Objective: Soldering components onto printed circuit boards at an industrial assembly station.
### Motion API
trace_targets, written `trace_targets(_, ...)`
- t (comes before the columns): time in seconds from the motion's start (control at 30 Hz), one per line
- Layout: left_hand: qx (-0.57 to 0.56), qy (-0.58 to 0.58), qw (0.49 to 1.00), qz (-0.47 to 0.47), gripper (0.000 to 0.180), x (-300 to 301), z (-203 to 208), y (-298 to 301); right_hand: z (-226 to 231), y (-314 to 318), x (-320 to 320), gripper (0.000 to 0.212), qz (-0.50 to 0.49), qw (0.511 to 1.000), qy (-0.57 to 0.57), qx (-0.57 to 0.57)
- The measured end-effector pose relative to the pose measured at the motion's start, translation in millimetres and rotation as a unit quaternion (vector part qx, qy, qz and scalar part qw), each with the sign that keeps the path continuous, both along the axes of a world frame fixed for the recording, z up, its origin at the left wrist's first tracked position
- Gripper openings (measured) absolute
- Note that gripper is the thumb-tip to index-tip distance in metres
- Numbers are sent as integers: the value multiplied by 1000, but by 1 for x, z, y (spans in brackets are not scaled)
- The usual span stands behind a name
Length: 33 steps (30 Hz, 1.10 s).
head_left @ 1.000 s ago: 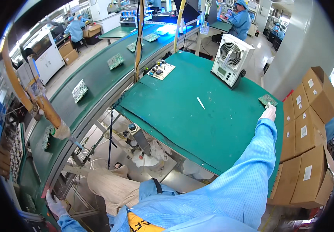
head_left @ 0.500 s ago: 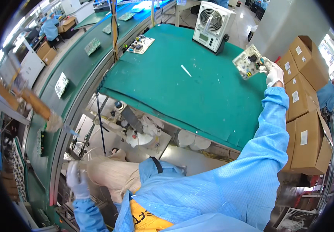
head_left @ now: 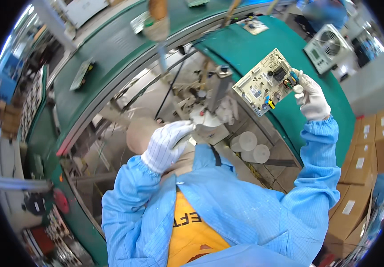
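Observation:
My right hand (head_left: pixel 313 99), in a white glove, grips the right edge of a cream circuit board (head_left: pixel 255 85). The board is tilted, its component side facing me, with dark, blue and yellow parts on it. It is held up over the near edge of the green-topped table (head_left: pixel 343 107). My left hand (head_left: pixel 167 144), in a striped white glove, hovers in front of my body with its fingers bent forward and partly apart. I see nothing in it, and it is well away from the board.
To the left runs a green conveyor (head_left: pixel 112 53) carrying boards, one of them a tilted board (head_left: pixel 82 74). A wooden-handled brush (head_left: pixel 157 22) hangs above it. A white fan unit (head_left: pixel 327 48) and another board (head_left: pixel 253 25) are on the table. Cardboard boxes (head_left: pixel 356 164) stand at right.
My view has turned left toward the conveyor. My right hand has brought the circuit board nearer to me, its component side now plainer. My left hand has come up and inward, in front of my body.

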<state>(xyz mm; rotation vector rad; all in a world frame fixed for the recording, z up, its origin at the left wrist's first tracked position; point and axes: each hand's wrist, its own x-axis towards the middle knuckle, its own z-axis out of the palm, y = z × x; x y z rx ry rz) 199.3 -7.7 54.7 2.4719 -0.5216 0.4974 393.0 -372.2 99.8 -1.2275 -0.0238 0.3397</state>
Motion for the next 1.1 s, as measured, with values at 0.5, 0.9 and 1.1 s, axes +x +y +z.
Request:
trace_targets(0.5, -261, 357, 896, 34, 93, -63, 31, 34, -11, 233, -115, 21, 504, 820, -51, -269)
trace_targets(0.9, -324, 383, 853, 141, 56, -171, 25, 12, 25, 290, -185, 72, 461, 800, -337, -180)
trace_targets(1.1, -740, -23, 617, 265, 41, -231, 23, 38, 51, 261, -172, 60, 227, 886, -396, -79)
